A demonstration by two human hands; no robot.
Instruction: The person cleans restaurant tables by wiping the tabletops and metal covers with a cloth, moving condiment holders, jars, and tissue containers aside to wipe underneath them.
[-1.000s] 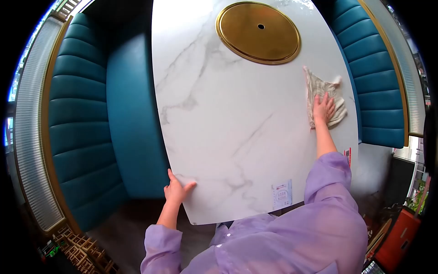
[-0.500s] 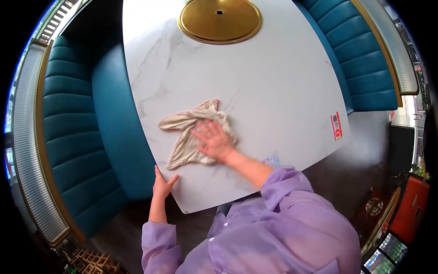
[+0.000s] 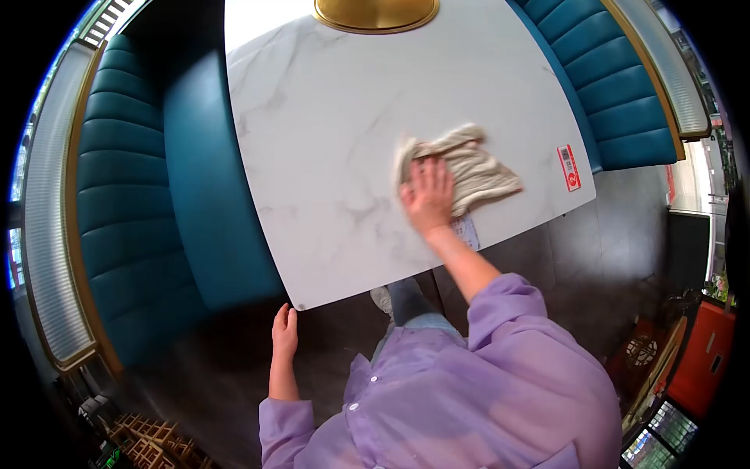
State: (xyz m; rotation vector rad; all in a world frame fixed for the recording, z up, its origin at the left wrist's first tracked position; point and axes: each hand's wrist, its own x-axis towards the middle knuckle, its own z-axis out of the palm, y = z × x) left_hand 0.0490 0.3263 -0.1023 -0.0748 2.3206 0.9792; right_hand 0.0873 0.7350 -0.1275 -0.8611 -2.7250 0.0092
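My right hand (image 3: 430,195) lies flat on a beige cloth (image 3: 480,176) with its fingers stretched out, pressing it against the white marble-patterned tabletop (image 3: 336,141). The cloth is bunched and creased, spreading mostly to the right of the fingers. Partly under the cloth's lower edge, a small printed paper or sticker (image 3: 466,232) sits at the table's near side. My left hand (image 3: 285,332) hangs just below the near-left table corner, its fingers loosely extended and nothing in it. Whether its fingertips touch the table edge I cannot tell.
A round brass-coloured plate (image 3: 376,14) is set in the far part of the table. A red and white label (image 3: 569,168) sticks near the right edge. Teal padded benches stand left (image 3: 129,187) and right (image 3: 625,86). A dark floor (image 3: 539,258) lies below.
My right hand has swept the cloth from the left part of the table to the right. My left hand has come off the left table edge to below the corner. The view has shifted.
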